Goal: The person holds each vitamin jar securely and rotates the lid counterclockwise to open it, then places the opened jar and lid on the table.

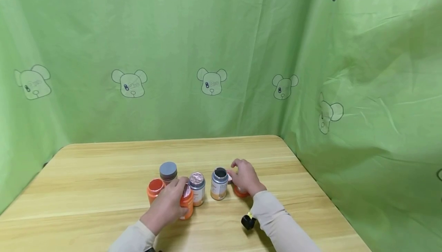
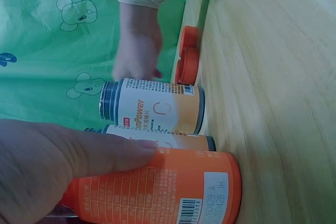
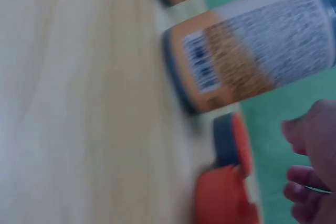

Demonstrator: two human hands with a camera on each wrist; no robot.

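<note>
My left hand [image 1: 166, 204] grips an orange bottle [image 2: 157, 192] with a foil-covered mouth, thumb along its near side. A grey-white bottle with a foil-covered mouth [image 1: 198, 192] stands right beside it. Further right stands a second grey-white bottle [image 1: 218, 186] whose mouth looks dark. My right hand [image 1: 246, 177] hovers just right of that bottle, fingers loosely bent and nothing visible in them. Below it, on the table, lie an orange cap [image 3: 223, 195] and a dark-rimmed cap with an orange face [image 3: 233, 142]. The right wrist view is blurred.
Behind my left hand stand another orange bottle [image 1: 156, 186] and a bottle with a grey lid [image 1: 168, 170]. A black device [image 1: 248, 222] is at my right wrist. The wooden table [image 1: 103, 167] meets green curtains [image 1: 165, 110] at its back and right.
</note>
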